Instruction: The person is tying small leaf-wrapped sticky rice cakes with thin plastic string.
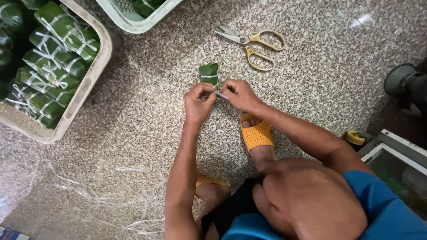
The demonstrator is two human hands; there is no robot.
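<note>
Both arms reach forward and down from a crouch, forearms bare and converging so the hands meet just in front of the feet. The left hand [199,103] is curled, fingers bent inward with thumb and fingertips pinched together at its right edge. The right hand [239,94] lies knuckles up, its fingertips pinched and nearly touching those of the left; the right forearm angles in from the lower right, the left rises almost straight.
</note>
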